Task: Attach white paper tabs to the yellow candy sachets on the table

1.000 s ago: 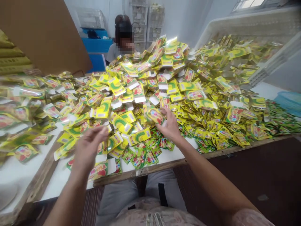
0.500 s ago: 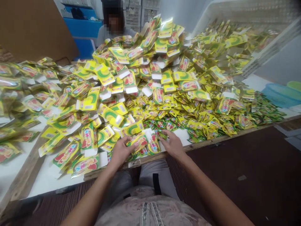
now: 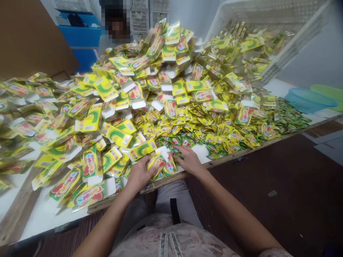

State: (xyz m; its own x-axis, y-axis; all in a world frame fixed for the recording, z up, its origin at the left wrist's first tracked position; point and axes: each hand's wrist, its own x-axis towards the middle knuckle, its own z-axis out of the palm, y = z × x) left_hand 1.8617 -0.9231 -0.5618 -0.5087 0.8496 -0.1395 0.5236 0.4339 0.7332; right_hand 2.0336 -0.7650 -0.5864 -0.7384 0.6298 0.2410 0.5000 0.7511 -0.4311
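Observation:
My left hand (image 3: 140,175) is closed on a yellow-green box (image 3: 156,163) with its flap open, near the table's front edge. Right beside it leans a second open box (image 3: 170,165). At that box's right side is my right hand (image 3: 187,159), its fingers apart and reaching over small green packets (image 3: 184,142); nothing shows in its grasp. Yellow packets (image 3: 177,119) lie heaped behind both hands. Many more printed boxes (image 3: 91,117) are piled to the left and behind.
A white crate (image 3: 294,43) tips boxes onto the table at the back right. Blue (image 3: 308,100) and green (image 3: 329,92) basins sit at the right. Across the pile is a person (image 3: 115,28). A wooden strip (image 3: 214,163) edges the table.
The view has shifted, so the pile appears further left. My left hand has drawn its box closer to the second box; my right hand stays beside them.

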